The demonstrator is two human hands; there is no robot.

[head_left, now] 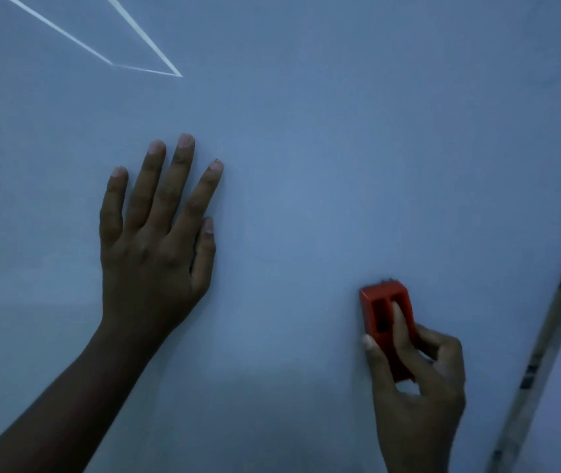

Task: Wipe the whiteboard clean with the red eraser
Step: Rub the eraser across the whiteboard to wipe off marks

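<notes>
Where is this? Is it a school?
Maybe a classroom or office, but I cannot be sure. A big whiteboard fills the view, its frame edge runs down the right, and the right hand holds a red eraser against it. The left hand rests flat on the board.

Dim bluish light, bright angular glare (142, 68) upper left, soft focus, right frame edge (545, 336) blurred

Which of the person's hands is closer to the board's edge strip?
Right. The right hand, holding the red eraser, is just beside the edge strip; the left hand lies flat far across the whiteboard.
</notes>
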